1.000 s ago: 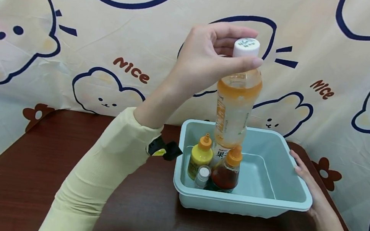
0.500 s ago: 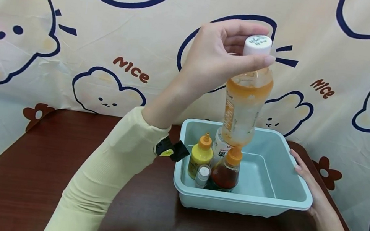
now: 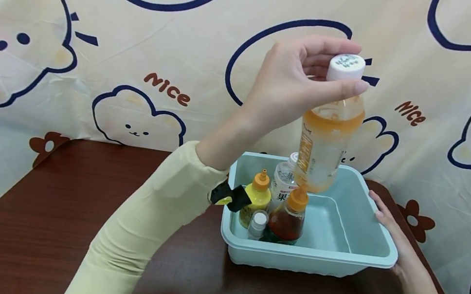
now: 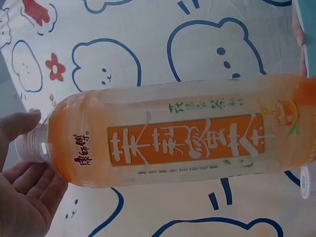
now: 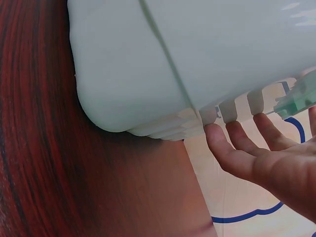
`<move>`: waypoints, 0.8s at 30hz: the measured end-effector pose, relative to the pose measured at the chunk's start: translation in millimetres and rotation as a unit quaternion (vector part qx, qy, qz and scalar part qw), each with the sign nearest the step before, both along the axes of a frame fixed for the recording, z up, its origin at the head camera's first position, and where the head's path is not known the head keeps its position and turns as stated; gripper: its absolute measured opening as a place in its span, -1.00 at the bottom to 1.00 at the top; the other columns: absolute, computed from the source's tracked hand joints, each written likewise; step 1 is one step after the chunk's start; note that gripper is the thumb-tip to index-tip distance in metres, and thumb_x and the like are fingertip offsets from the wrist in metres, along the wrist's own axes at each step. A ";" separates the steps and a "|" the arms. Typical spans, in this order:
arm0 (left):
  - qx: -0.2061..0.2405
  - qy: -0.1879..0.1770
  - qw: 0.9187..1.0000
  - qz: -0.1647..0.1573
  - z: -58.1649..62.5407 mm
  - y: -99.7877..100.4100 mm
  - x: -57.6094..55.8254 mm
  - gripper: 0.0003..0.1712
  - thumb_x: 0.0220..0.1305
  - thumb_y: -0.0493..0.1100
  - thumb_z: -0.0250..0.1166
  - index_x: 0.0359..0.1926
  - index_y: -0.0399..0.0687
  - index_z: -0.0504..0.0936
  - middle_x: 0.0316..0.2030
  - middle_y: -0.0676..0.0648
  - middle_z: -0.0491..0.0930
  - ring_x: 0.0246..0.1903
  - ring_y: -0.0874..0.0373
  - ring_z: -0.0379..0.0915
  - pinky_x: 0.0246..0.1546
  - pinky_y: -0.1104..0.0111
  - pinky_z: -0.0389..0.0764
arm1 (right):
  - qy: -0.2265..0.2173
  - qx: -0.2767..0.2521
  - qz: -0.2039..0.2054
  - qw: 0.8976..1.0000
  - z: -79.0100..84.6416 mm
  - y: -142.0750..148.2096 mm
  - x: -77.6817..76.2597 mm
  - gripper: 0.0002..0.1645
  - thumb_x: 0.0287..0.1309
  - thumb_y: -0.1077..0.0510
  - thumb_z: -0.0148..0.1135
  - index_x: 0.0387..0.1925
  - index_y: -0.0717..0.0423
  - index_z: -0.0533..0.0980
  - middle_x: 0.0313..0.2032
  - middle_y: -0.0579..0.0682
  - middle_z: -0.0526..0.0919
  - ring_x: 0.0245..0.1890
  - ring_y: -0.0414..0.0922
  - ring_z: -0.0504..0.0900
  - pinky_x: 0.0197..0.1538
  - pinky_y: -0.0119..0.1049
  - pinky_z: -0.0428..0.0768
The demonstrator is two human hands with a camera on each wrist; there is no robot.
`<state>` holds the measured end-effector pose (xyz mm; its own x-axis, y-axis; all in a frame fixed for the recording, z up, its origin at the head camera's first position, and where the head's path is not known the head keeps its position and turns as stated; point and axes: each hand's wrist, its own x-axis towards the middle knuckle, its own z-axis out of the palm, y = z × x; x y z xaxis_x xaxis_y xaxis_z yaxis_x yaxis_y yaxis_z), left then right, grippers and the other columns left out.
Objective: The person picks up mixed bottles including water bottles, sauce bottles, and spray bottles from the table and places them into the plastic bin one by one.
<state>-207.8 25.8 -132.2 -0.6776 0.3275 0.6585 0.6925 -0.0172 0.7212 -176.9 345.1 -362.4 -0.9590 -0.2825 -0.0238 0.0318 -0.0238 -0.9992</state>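
Observation:
My left hand [image 3: 298,83] pinches a drink bottle [image 3: 320,152] near its white cap, holding it upright over the light blue plastic basin [image 3: 310,254]. In the left wrist view my thumb and fingers [image 4: 37,187] are round the neck, and the orange label [image 4: 187,140] shows on the bottle. My right hand [image 3: 401,250] rests against the basin's right end. In the right wrist view its fingertips [image 5: 215,133] touch the outer wall beneath the rim. The drink bottle hides a little of the basin's back wall.
Grouped in the basin's left part are a yellow squeeze bottle [image 3: 258,196], a white-capped bottle [image 3: 282,187], a small clear bottle [image 3: 257,226] and a brown sauce bottle with an orange top [image 3: 287,219]. A printed cloth [image 3: 140,57] hangs behind the dark wooden table [image 3: 54,218].
My left hand has carried the drink bottle to the right, uncovering the white-capped bottle behind it. The basin and my right hand have stayed in place.

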 end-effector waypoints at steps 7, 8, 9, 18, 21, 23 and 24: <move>-0.011 -0.016 1.000 -0.005 -3.2 6.8 0.0 -0.47 -0.02 -0.18 0.40 0.04 -0.17 0.52 -0.07 0.02 0.54 -0.23 0.30 0.50 -0.18 0.58 0.51 | -0.007 0.023 -0.013 1.000 -1.5 0.4 -1.0 -0.36 0.34 -0.04 -0.31 0.35 -0.52 -0.21 0.24 -0.20 0.04 -0.03 -0.33 0.45 -0.13 -0.08 0.59; -0.012 -0.017 1.000 -0.007 -3.7 8.0 -0.5 -0.47 -0.01 -0.18 0.40 0.04 -0.16 0.52 -0.06 0.02 0.54 -0.23 0.31 0.50 -0.17 0.59 0.50 | -0.007 0.024 -0.014 1.000 -1.5 0.8 -1.1 -0.36 0.34 -0.04 -0.31 0.35 -0.53 -0.21 0.23 -0.21 0.04 -0.03 -0.33 0.44 -0.13 -0.10 0.59; -0.013 -0.016 1.000 -0.008 -4.3 9.2 -0.9 -0.47 -0.01 -0.18 0.40 0.04 -0.16 0.52 -0.06 0.01 0.54 -0.23 0.31 0.50 -0.18 0.59 0.50 | -0.009 0.021 -0.014 1.000 -1.6 1.2 -1.1 -0.36 0.34 -0.04 -0.31 0.35 -0.53 -0.21 0.22 -0.22 0.05 -0.03 -0.33 0.44 -0.13 -0.10 0.59; -0.026 -0.025 0.999 -0.038 -12.2 17.2 9.1 -0.50 0.04 -0.24 0.36 0.05 -0.24 0.49 -0.04 -0.06 0.55 -0.23 0.32 0.51 -0.18 0.61 0.49 | -0.002 0.028 -0.006 1.000 -1.7 3.3 1.1 -0.36 0.34 -0.03 -0.33 0.35 -0.53 -0.21 0.14 -0.35 0.14 -0.03 -0.31 0.40 -0.13 -0.11 0.58; -0.040 -0.021 0.998 -0.039 -14.6 19.5 12.5 -0.52 0.06 -0.25 0.34 0.05 -0.25 0.49 -0.06 -0.09 0.56 -0.24 0.32 0.51 -0.20 0.61 0.50 | 0.002 0.037 -0.010 0.999 -0.9 2.9 0.6 -0.36 0.34 -0.04 -0.32 0.36 -0.51 -0.22 0.14 -0.35 0.14 -0.03 -0.31 0.39 -0.11 -0.16 0.57; -0.055 -0.024 0.997 -0.039 -16.0 21.2 13.2 -0.51 0.05 -0.25 0.35 0.05 -0.24 0.49 -0.07 -0.09 0.57 -0.25 0.31 0.52 -0.21 0.62 0.49 | 0.002 0.036 -0.009 0.999 -0.6 2.5 0.1 -0.35 0.33 -0.04 -0.32 0.36 -0.50 -0.23 0.14 -0.34 0.14 -0.02 -0.33 0.39 -0.10 -0.18 0.57; -0.062 -0.026 0.997 -0.040 -16.9 22.3 13.4 -0.51 0.05 -0.25 0.35 0.05 -0.24 0.49 -0.08 -0.09 0.57 -0.25 0.31 0.52 -0.21 0.63 0.49 | 0.002 0.036 -0.008 0.999 -0.5 2.4 -0.1 -0.35 0.33 -0.04 -0.33 0.36 -0.50 -0.23 0.14 -0.34 0.14 -0.02 -0.33 0.39 -0.09 -0.19 0.56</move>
<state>-194.4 48.1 -149.1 -0.6786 0.4589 0.5734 0.6534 0.0208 0.7567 -177.1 347.4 -362.9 -0.9634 -0.2654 -0.0389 0.0273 0.0472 -0.9985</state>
